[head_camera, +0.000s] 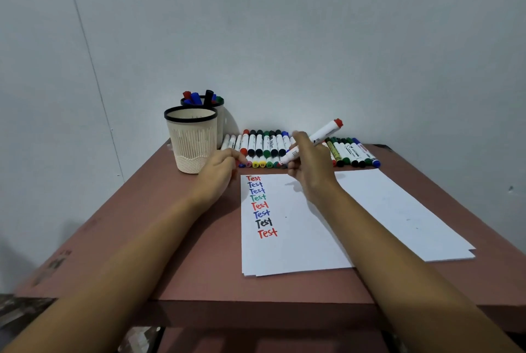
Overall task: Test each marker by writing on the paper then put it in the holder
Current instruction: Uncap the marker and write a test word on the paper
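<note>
My right hand [308, 166] grips a white marker with a red end [321, 135], held slanted above the top of the paper [296, 244]. The paper carries a column of "Test" words in red, black, blue and green. My left hand [220, 169] hovers beside the paper's top left corner with fingers curled, pinching what looks like a small red cap [235, 164]. A cream holder with a black rim [191, 140] stands at the back left. Behind it, a second holder [219, 105] contains several markers.
A row of several capped markers [264, 145] lies along the wall behind the paper, with more markers [353, 153] at the right. A second stack of white sheets [404, 210] lies to the right. The reddish table's front edge [256, 303] is near me.
</note>
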`<state>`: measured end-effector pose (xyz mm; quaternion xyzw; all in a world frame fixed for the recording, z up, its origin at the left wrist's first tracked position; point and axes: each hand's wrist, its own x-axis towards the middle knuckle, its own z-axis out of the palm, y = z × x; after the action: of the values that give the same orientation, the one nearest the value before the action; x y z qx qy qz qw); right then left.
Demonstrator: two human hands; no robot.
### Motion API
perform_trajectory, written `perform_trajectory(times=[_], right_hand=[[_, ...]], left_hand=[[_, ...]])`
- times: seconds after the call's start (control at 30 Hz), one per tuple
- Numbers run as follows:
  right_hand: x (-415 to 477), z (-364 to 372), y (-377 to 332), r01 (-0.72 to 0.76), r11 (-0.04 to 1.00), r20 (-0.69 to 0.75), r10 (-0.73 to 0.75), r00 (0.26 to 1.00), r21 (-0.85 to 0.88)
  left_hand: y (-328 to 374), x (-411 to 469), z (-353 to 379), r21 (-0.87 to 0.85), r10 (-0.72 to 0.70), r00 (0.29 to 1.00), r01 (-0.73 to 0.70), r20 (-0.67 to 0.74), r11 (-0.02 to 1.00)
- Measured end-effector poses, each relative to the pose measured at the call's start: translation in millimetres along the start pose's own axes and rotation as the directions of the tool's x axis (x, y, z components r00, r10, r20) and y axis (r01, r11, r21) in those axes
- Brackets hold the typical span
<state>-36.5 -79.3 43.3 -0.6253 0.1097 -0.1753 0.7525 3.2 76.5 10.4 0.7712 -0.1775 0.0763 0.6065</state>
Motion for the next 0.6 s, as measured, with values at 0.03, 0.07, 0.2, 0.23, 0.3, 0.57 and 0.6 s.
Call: perform_trajectory(times=[0.03, 0.07, 0.2, 0.23, 0.3, 0.57, 0.6], right_hand=[[1.2, 0.6, 4.1, -0.016, 0.999, 0.016, 0.015, 1.000, 0.046], [1.5, 1.0, 8.0, -0.026, 0.996, 0.038, 0.023, 0.999, 0.082], [2.7, -1.3, 14.9, -0.006, 0.990, 0.144, -0.014, 0.990, 0.140], [3.5, -2.2, 15.2, 0.013, 0.991, 0.160, -0.034, 0.986, 0.133], [4.3, -3.9, 16.4, 0.029, 0.993, 0.184, -0.050, 0.982, 0.116], [4.3, -3.2, 22.5, 0.037, 0.998, 0.239, -0.051, 0.970, 0.060], [4.1, -2.8, 23.2, 0.040, 0.998, 0.249, -0.050, 0.967, 0.044]], left_hand=[[0.9, -1.1, 0.5, 0.017, 0.015, 1.000, -0.015, 0.019, 1.000], [1.2, -2.3, 1.0, 0.033, 0.026, 0.999, -0.027, 0.037, 0.999], [-1.3, -6.0, 2.1, 0.095, 0.104, 0.984, -0.118, 0.142, 0.988], [-2.1, -6.3, 2.0, 0.096, 0.112, 0.981, -0.128, 0.157, 0.987], [-2.6, -6.1, 2.5, 0.085, 0.123, 0.978, -0.139, 0.168, 0.987], [-5.2, -6.0, 3.4, 0.034, 0.182, 0.966, -0.191, 0.183, 0.981], [-5.0, -6.2, 4.1, 0.032, 0.197, 0.963, -0.206, 0.183, 0.978]])
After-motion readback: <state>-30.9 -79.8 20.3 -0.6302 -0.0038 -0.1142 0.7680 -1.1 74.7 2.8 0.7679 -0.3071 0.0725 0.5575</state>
